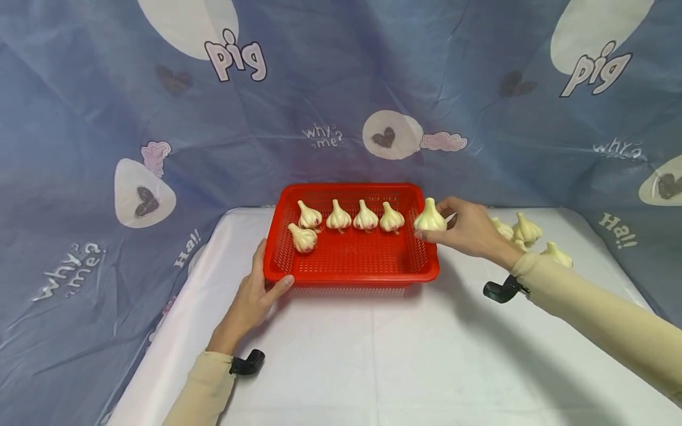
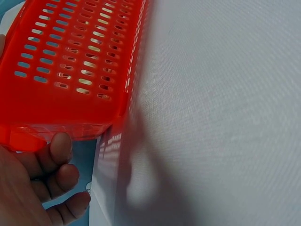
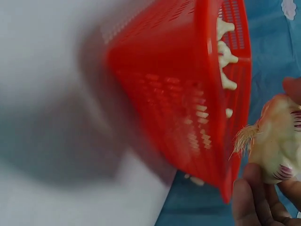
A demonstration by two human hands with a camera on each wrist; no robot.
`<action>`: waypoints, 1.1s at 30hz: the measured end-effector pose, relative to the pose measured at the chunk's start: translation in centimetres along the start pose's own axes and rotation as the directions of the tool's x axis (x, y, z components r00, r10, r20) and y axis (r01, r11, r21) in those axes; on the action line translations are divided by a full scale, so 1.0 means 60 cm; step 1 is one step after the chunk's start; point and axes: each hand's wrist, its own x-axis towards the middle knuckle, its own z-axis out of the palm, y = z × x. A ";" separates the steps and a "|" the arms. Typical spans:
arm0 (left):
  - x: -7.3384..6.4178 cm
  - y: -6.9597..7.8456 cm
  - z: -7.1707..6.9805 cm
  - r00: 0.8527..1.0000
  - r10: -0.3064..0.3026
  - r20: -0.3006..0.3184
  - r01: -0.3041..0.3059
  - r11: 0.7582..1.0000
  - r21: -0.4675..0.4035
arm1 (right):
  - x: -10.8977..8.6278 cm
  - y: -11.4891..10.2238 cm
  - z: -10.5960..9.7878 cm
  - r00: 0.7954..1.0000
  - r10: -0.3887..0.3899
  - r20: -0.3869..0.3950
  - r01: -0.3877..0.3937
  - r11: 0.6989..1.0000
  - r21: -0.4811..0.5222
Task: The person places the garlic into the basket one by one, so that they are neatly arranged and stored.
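Note:
A red plastic basket (image 1: 351, 278) stands on the white table with several garlic bulbs (image 1: 365, 216) inside, most in a row along its back and one in front of the row at the left. My left hand (image 1: 254, 302) grips the basket's front left corner, thumb over the rim and fingers along the outer side. Above the basket's right end, my right hand (image 1: 466, 228) holds another garlic bulb (image 1: 429, 218) between thumb and fingers, stem up. In the right wrist view, that bulb's dry roots (image 3: 244, 139) face the basket.
More garlic bulbs (image 1: 526, 229) lie on the white table (image 1: 341, 355) at the right, partly behind my right forearm. A blue printed cloth (image 1: 319, 89) hangs behind and beside the table. A black strap device sits on each wrist.

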 end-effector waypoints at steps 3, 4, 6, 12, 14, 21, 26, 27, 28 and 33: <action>0.000 0.000 -0.002 1.000 -0.003 0.002 0.003 1.000 0.006 | 0.011 -0.012 0.009 1.000 -0.020 0.015 0.020 1.000 0.018; 0.001 0.001 -0.003 1.000 -0.005 0.004 0.005 1.000 0.007 | 0.015 -0.016 0.010 0.999 -0.025 0.022 0.025 0.999 0.024; 0.001 0.002 -0.003 1.000 -0.006 0.006 0.006 1.000 0.009 | 0.021 -0.024 0.013 0.999 -0.034 0.035 0.033 0.999 0.032; 0.000 0.003 -0.004 1.000 -0.011 0.006 0.011 1.000 -0.002 | 0.040 -0.047 0.025 0.996 -0.016 0.089 0.011 0.999 0.052; 0.000 0.003 -0.004 1.000 -0.014 0.007 0.014 1.000 -0.002 | 0.047 -0.056 0.029 0.995 -0.015 0.101 0.009 0.998 0.057; 0.000 0.004 -0.005 1.000 -0.019 0.008 0.019 1.000 0.001 | 0.080 -0.082 0.042 0.987 -0.116 0.109 0.115 0.993 0.024; 0.000 0.002 -0.004 1.000 -0.014 0.010 0.014 1.000 0.000 | 0.100 -0.094 0.046 0.983 -0.134 0.124 0.133 0.991 0.010; 0.000 0.002 -0.005 1.000 -0.014 0.010 0.014 1.000 0.000 | 0.103 -0.096 0.046 0.982 -0.134 0.132 0.135 0.991 0.008; -0.001 0.002 -0.004 1.000 -0.015 0.010 0.015 1.000 -0.001 | 0.106 -0.097 0.047 0.981 -0.131 0.141 0.131 0.991 0.010; -0.001 0.002 -0.005 1.000 -0.020 0.009 0.020 1.000 -0.003 | 0.115 -0.103 0.053 0.978 -0.103 0.180 0.100 0.995 0.024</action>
